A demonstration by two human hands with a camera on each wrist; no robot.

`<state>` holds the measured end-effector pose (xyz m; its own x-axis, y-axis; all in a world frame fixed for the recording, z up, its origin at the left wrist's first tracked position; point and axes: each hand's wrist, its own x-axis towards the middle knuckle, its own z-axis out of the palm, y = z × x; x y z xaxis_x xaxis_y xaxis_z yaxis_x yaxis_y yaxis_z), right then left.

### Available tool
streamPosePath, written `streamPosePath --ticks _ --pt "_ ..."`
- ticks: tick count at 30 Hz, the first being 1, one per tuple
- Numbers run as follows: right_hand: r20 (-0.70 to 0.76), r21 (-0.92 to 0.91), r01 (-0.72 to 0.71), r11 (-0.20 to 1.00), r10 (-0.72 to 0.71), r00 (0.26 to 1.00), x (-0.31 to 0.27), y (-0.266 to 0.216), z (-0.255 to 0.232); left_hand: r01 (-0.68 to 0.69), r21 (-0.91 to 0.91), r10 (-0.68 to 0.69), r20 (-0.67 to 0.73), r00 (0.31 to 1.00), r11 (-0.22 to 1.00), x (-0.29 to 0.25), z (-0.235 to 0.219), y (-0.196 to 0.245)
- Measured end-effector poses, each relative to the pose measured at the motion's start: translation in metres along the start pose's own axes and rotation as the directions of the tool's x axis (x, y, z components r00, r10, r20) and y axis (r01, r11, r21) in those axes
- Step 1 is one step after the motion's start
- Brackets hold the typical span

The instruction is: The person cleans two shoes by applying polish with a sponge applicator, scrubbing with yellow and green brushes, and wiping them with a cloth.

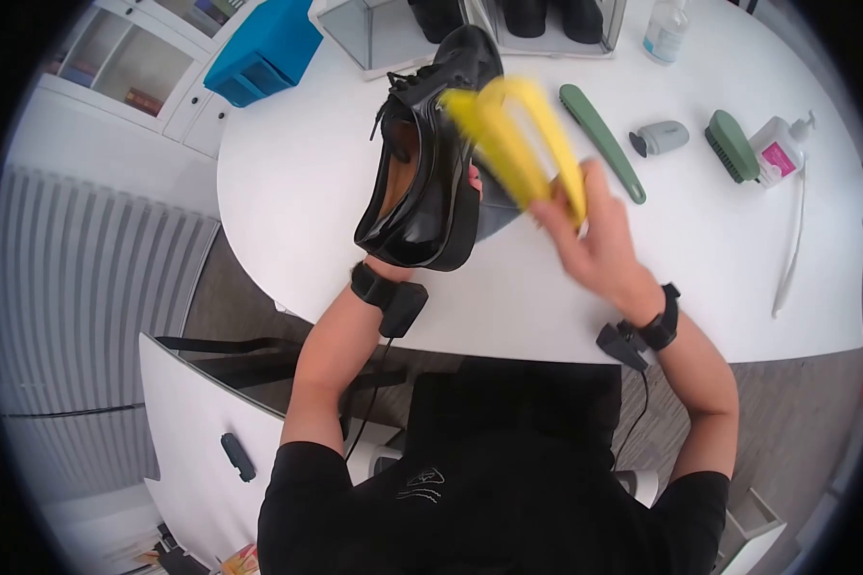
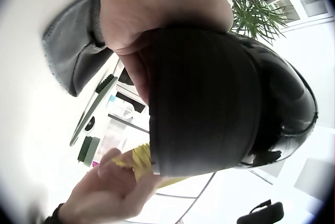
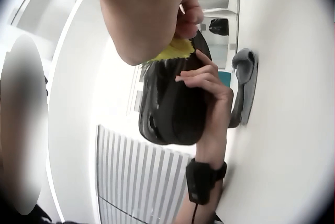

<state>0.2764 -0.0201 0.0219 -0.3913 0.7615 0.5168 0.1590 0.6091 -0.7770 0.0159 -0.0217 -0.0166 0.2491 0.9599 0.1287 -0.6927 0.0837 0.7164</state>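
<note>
A black patent lace-up shoe (image 1: pixel 433 206) is held up over the white table by my left hand (image 3: pixel 212 90), toe pointing away. The fingers of that hand wrap round the sole, seen in the right wrist view, while the shoe hides most of the hand in the head view. My right hand (image 1: pixel 599 240) grips a yellow brush (image 1: pixel 558 125) by its looped handle, blurred in the head view. Its yellow bristles (image 3: pixel 175 51) lie against the side of the shoe near the sole. Behind the shoe, a grey cloth (image 1: pixel 497 206) rests on the table.
To the right lie a green shoehorn (image 1: pixel 602 144), a small grey device (image 1: pixel 662 137) and a green brush (image 1: pixel 732 146) beside a white pump bottle (image 1: pixel 780 149). Clear shoe boxes (image 1: pixel 355 34) and a blue bin (image 1: pixel 264 53) stand at the back, with a clear bottle (image 1: pixel 665 34) farther right.
</note>
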Motion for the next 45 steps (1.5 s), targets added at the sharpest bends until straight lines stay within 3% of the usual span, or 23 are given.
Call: streamPosePath --ticks 2,4,5,6,7,8,9,11,15,19,21,22,23,24,25,27,30,32,35,36,39,41,45 --pt "0.135 0.0 0.239 0.971 -0.236 0.962 -0.009 -0.009 0.003 -0.003 0.142 0.021 -0.13 0.991 0.99 0.0 0.001 -0.004" --pt "0.25 -0.029 0.303 0.952 -0.287 0.925 -0.009 -0.015 0.011 0.143 -0.211 -0.164 -0.089 0.982 0.967 0.023 -0.009 0.004" --pt "0.352 -0.05 0.36 0.932 -0.32 0.879 -0.009 -0.016 0.015 0.13 -0.147 -0.138 -0.044 0.99 0.981 0.016 -0.009 -0.001" --pt "0.36 -0.083 0.247 0.965 -0.202 0.911 -0.007 -0.017 0.014 0.111 -0.084 -0.111 0.001 0.994 0.99 0.01 0.0 -0.004" --pt "0.35 -0.085 0.241 0.967 -0.197 0.916 -0.007 -0.016 0.015 0.043 0.296 0.014 -0.189 0.982 0.954 0.001 0.03 0.003" --pt "0.353 -0.049 0.236 0.971 -0.204 0.913 -0.006 -0.015 0.013 0.045 0.295 0.009 -0.178 0.984 0.954 0.006 0.018 0.002" --pt "0.358 -0.015 0.233 0.972 -0.212 0.909 -0.006 -0.013 0.011 0.151 0.032 -0.149 -0.067 0.987 0.988 0.013 -0.003 0.001" --pt "0.336 0.031 0.229 0.973 -0.226 0.914 -0.006 -0.013 0.013 0.288 -0.21 -0.275 0.092 0.957 0.934 0.021 -0.014 0.006" --pt "0.347 0.086 0.169 0.982 -0.189 0.919 -0.007 -0.015 0.01 0.254 -0.082 -0.255 0.004 0.967 0.964 0.006 0.014 0.003" --pt "0.362 0.089 -0.059 0.994 0.023 0.932 -0.003 -0.012 -0.001 0.326 -0.455 -0.296 0.137 0.945 0.829 0.009 0.005 -0.001" --pt "0.153 0.208 -0.088 0.974 0.056 0.987 0.005 0.001 -0.008 0.146 0.187 -0.141 -0.041 0.989 0.971 -0.001 0.021 -0.001" --pt "0.066 0.171 -0.018 0.985 0.007 0.998 0.008 0.008 -0.005 0.11 0.669 -0.055 -0.103 0.993 0.735 -0.002 0.037 0.0" --pt "0.06 0.165 -0.025 0.986 0.016 0.998 0.008 0.011 -0.004 0.139 0.91 0.03 -0.164 0.986 0.392 -0.003 0.054 0.001" --pt "0.03 0.155 -0.039 0.987 0.035 0.999 0.008 0.013 -0.003 0.075 0.539 -0.04 -0.077 0.996 0.839 0.003 0.054 -0.002" --pt "0.0 0.147 -0.049 0.988 0.05 0.999 0.009 0.015 -0.003 0.082 0.341 -0.079 -0.023 0.997 0.936 0.006 0.048 -0.003" --pt "-0.04 0.141 -0.076 0.987 0.082 0.996 0.01 0.017 -0.002 0.164 -0.101 -0.156 0.085 0.984 0.981 0.012 0.04 -0.002" --pt "-0.103 0.126 -0.102 0.987 0.116 0.988 0.009 0.018 0.0 0.185 -0.174 -0.131 0.28 0.951 0.967 0.022 0.037 -0.004" --pt "-0.127 0.12 -0.102 0.988 0.117 0.985 0.009 0.02 0.0 0.294 -0.319 -0.239 0.202 0.95 0.901 0.015 0.034 -0.002" --pt "-0.21 -0.012 -0.078 0.997 0.074 0.975 0.021 0.038 -0.007 0.251 -0.169 -0.218 0.193 0.957 0.953 0.022 0.018 -0.002" --pt "-0.276 0.066 -0.165 0.984 0.177 0.945 0.03 0.054 -0.016 0.234 -0.12 -0.21 0.186 0.96 0.965 0.023 0.017 -0.002" --pt "-0.302 0.271 -0.29 0.918 0.367 0.88 0.023 0.057 -0.029 0.223 -0.397 -0.197 0.105 0.975 0.891 0.017 0.036 -0.002" --pt "-0.26 0.363 -0.309 0.879 0.414 0.872 0.028 0.044 -0.038 0.094 -0.193 -0.111 -0.078 0.991 0.977 0.016 0.042 -0.001" --pt "-0.119 0.429 -0.243 0.87 0.321 0.94 0.015 0.011 -0.018 0.012 0.109 0.003 -0.129 0.992 0.994 0.022 0.054 0.01"
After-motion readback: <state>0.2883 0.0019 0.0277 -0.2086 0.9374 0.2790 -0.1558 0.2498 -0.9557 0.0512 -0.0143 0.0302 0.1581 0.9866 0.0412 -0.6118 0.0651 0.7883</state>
